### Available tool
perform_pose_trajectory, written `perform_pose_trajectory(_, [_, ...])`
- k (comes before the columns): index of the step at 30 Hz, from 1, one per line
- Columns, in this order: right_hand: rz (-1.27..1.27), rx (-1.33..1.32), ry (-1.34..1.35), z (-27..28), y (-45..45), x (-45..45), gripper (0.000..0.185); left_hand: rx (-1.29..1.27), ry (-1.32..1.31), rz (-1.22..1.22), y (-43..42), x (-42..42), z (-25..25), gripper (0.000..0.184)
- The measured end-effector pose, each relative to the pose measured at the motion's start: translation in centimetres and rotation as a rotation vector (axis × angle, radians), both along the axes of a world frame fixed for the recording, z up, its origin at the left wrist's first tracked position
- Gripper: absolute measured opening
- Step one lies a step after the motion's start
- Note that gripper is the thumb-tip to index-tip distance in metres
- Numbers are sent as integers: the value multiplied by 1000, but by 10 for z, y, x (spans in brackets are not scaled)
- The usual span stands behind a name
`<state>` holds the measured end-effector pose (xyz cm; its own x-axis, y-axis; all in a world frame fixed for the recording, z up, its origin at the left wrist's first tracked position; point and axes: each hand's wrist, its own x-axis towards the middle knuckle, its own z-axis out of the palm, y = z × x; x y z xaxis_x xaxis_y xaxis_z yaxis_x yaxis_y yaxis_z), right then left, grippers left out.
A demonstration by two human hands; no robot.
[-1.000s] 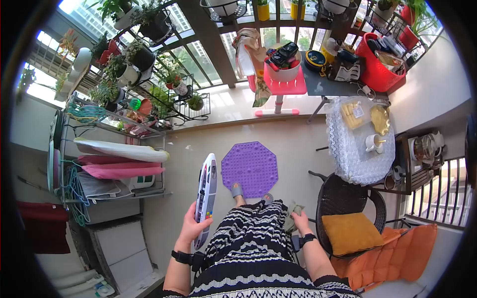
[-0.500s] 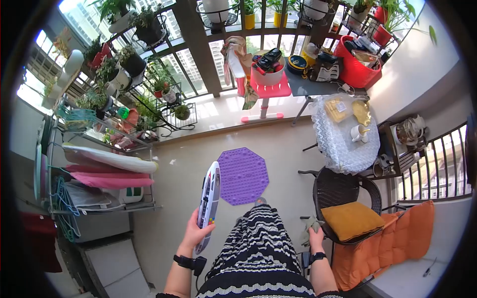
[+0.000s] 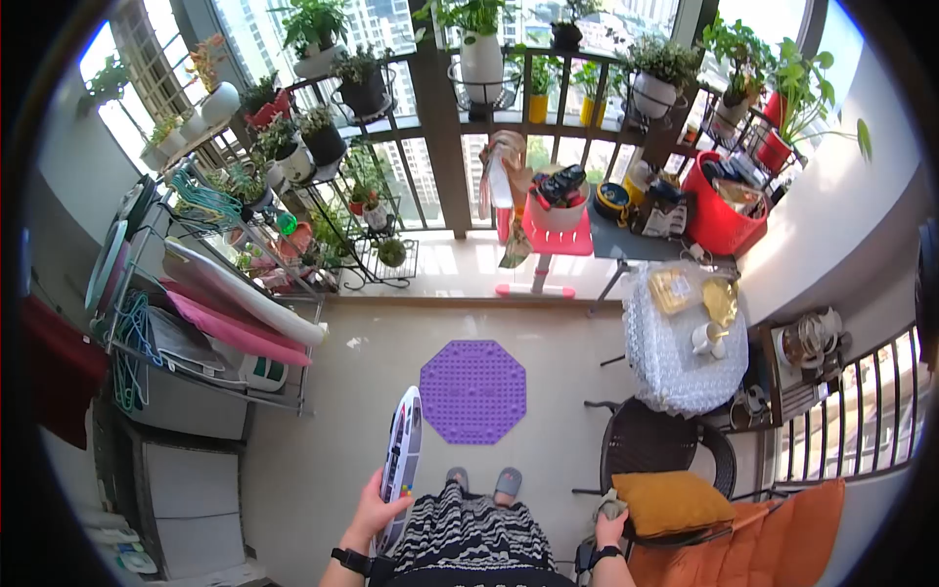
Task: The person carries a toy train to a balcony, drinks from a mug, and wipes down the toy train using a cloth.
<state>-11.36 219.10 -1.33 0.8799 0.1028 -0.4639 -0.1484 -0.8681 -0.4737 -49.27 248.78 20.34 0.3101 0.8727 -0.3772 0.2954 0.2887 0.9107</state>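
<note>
My left hand is wrapped round the lower part of a long white-and-grey toy, shaped like a train or boat with a pointed end. It is held nearly upright in view, with dark details along one side and a small multicoloured patch near my thumb. My right hand is closed on a crumpled grey-green cloth, low beside the mustard cushion on the dark woven chair. On the floor ahead of my slippered feet lies a purple octagonal mat.
Left stands a metal rack with hangers and a pink board. Potted plants line the railing. A pink stand holds a bucket. Right are a covered round table, a red bin and an orange padded seat.
My view has tilted up, bringing more of the plants and both feet into sight. Both hands sit lower in view, still holding the toy and the cloth.
</note>
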Motion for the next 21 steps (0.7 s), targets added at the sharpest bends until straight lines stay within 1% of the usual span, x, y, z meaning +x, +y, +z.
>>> perform_pose_trajectory(1, [-9,-24,43,-3,-2,5,83,-27,34,-17,-2,4,-1,70])
perform_pose_trajectory(2, [15,-55,50,-13,-8,9,81,-101,24,-12,-4,14,8,72])
perform_pose_trajectory(4, [10,-55,76,-37,-20,14,80,-63,13,-27,-6,24,4,73])
perform_pose_trajectory(6, [-17,-54,95,-37,-22,17,75,-27,-18,-47,-6,32,1,75])
perform_pose_trajectory(7, [-16,-52,93,-39,-20,18,75,-24,-21,-46,-4,34,1,75])
perform_pose_trajectory(9, [19,-73,173,-38,-20,18,71,-29,-46,-86,2,40,8,74])
perform_pose_trajectory(10, [-8,-73,118,-40,-19,14,68,-46,-41,-81,6,42,6,74])
perform_pose_trajectory(11, [9,-10,74,-47,-23,14,67,-7,-45,-69,9,42,0,73])
perform_pose_trajectory(12, [34,16,163,-50,-28,18,72,30,-46,-60,9,42,1,73])
perform_pose_trajectory(14, [33,82,137,-63,-34,17,69,30,-62,-56,14,46,7,73])
perform_pose_trajectory(16, [72,63,111,-53,-32,16,68,48,-89,-51,16,51,11,73])
perform_pose_trajectory(18, [87,69,109,-57,-35,13,68,43,-101,-45,18,51,14,74])
perform_pose_trajectory(20, [56,86,59,-60,-35,15,60,41,-98,-49,22,48,11,74])
perform_pose_trajectory(21, [63,77,58,-61,-38,17,60,36,-95,-52,20,48,9,74])
